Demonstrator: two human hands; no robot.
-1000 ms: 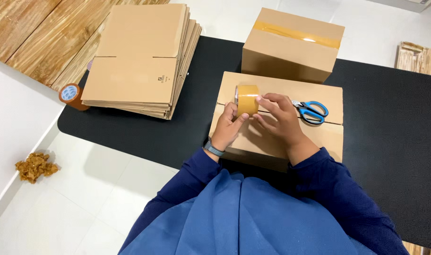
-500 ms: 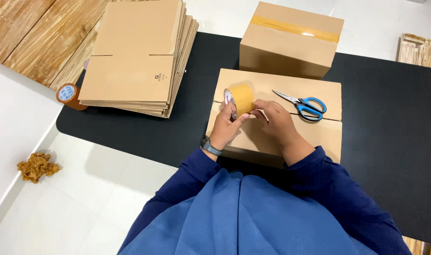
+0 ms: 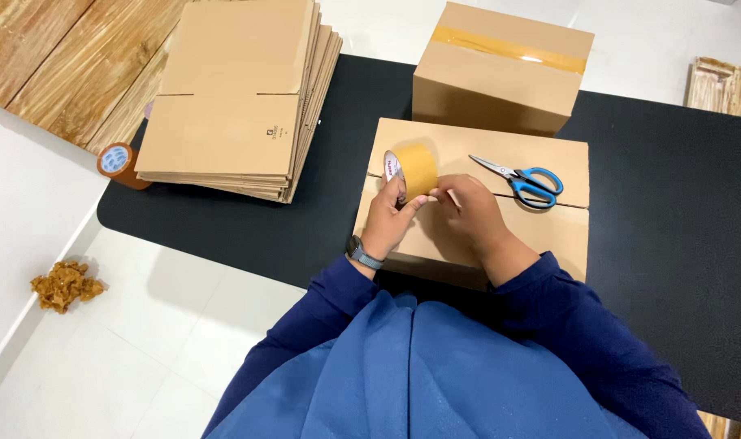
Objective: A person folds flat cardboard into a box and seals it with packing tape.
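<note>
Left hand (image 3: 388,221) clamped on tape roll (image 3: 411,171), right hand (image 3: 466,213) pinching its loose end; best pulled flat along box (image 3: 549,228) seam.

- Tape roll (image 3: 413,169): lower part covered by the left hand (image 3: 388,221); the tape's loose end cannot be made out.
- Right hand (image 3: 469,215): fingertips too small to tell what they pinch.
- Closed box (image 3: 476,203): near edge hidden behind both arms.
- Flat carton stack (image 3: 236,97): cut off at the top edge.
</note>
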